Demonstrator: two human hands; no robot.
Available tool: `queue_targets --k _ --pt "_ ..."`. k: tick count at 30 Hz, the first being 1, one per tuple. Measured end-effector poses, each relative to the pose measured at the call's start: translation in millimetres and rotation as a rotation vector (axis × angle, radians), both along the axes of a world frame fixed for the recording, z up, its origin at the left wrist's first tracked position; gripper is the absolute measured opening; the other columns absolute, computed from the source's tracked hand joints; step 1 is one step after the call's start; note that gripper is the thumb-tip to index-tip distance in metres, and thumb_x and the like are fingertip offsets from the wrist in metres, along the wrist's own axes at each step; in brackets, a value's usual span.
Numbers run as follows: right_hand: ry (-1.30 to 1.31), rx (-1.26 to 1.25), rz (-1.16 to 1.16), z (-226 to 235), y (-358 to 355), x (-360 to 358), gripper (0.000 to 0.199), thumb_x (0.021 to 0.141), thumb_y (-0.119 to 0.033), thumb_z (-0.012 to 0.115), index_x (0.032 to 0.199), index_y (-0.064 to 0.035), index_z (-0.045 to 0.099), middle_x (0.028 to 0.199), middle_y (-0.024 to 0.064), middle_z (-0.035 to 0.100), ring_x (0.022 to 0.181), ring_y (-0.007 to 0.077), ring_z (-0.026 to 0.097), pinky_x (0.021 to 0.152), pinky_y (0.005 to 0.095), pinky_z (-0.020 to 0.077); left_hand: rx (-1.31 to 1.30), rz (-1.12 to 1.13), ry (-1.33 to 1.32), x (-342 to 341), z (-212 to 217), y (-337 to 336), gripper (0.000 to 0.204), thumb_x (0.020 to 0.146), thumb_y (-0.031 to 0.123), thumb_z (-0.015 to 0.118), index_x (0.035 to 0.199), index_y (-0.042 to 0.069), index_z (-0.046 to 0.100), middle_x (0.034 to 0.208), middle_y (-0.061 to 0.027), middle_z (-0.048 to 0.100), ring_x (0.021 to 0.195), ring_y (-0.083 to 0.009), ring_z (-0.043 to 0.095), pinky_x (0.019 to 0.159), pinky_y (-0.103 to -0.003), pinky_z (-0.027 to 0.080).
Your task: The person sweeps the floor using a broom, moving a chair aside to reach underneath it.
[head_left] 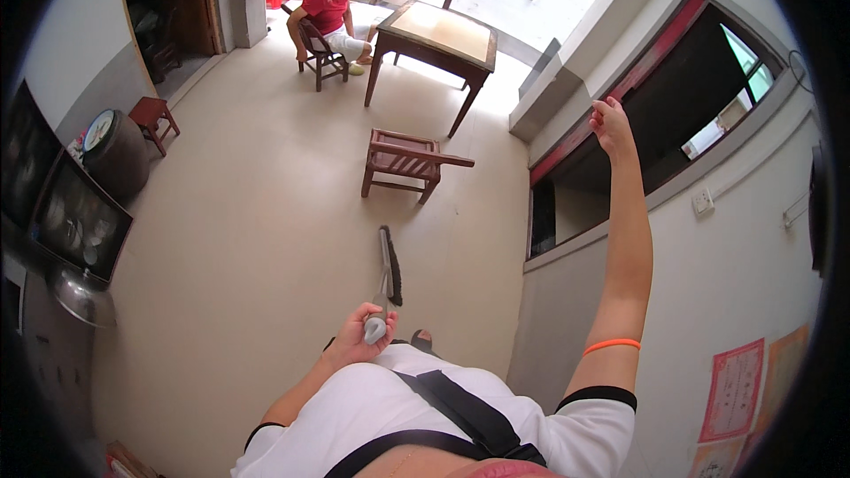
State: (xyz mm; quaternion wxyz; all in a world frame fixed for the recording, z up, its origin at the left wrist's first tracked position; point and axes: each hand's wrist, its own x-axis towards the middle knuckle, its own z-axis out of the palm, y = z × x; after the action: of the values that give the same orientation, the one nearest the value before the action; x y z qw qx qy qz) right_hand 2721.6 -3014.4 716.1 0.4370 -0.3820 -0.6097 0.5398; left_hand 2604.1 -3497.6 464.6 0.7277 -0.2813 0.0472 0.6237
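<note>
My left hand (356, 333) is wrapped round the grey grip of a broom (385, 279), close to my body at the lower middle. The broom's dark bristle head is down by the pale floor, pointing away from me. Off to the right, my right hand (611, 127) is raised on an outstretched arm with its fingers curled in. Nothing shows between those fingers. Behind it in the picture lies the dark window opening (655, 124). A small reddish-brown wooden chair (403, 159) stands ahead of the broom.
A person in a red top (328, 7) sits on a small wooden chair beside a square table (432, 33) at the far side. Along the left are a low stool (153, 117), a round dark drum-like container (119, 159) and a metal bowl-shaped lid (82, 296). Papers (733, 389) hang on the right wall.
</note>
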Motion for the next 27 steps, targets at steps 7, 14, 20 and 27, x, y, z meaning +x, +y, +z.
queue_targets --k 7,14,20,27 --pt "-0.006 0.028 0.031 2 -24 -29 0.064 0.077 -0.004 0.056 0.129 -0.007 0.02 0.075 0.0005 0.049 0.062 0.0082 0.05 0.051 0.0213 0.0431 0.002 0.033 -0.02 -3 -5 -5 0.024 0.076 0.013 0.05 0.09 -0.006 0.044 0.081 -0.0104 0.052 0.067 -0.0172 0.054 0.064 -0.025 0.049" --pt "-0.01 0.037 0.055 -2 -26 -42 0.064 0.078 -0.006 0.056 0.13 -0.0082 0.02 0.077 0.0006 0.049 0.064 0.0088 0.05 0.054 0.022 0.043 0.046 0.042 -0.044 -6 -8 -8 0.02 0.077 0.011 0.052 0.087 -0.005 0.049 0.081 -0.0099 0.055 0.069 -0.0173 0.055 0.065 -0.026 0.05" --pt "-0.485 0.158 0.34 10 -42 -63 0.072 0.075 -0.007 0.058 0.133 -0.0077 0.015 0.079 0.0056 0.053 0.063 0.0134 0.053 0.051 0.0249 0.045 0.009 0.044 -0.028 -7 -5 -14 0.021 0.077 0.012 0.051 0.089 -0.005 0.047 0.082 -0.0102 0.054 0.068 -0.0171 0.055 0.064 -0.026 0.049" --pt "-0.462 0.637 0.065 123 -34 -104 0.065 0.078 -0.011 0.056 0.132 -0.0103 0.02 0.073 0.0073 0.056 0.056 0.0117 0.051 0.047 0.0256 0.0441 -0.016 0.058 0.007 -10 -6 -25 0.022 0.077 0.012 0.052 0.09 -0.004 0.046 0.083 -0.0084 0.053 0.071 -0.0168 0.055 0.065 -0.025 0.049"
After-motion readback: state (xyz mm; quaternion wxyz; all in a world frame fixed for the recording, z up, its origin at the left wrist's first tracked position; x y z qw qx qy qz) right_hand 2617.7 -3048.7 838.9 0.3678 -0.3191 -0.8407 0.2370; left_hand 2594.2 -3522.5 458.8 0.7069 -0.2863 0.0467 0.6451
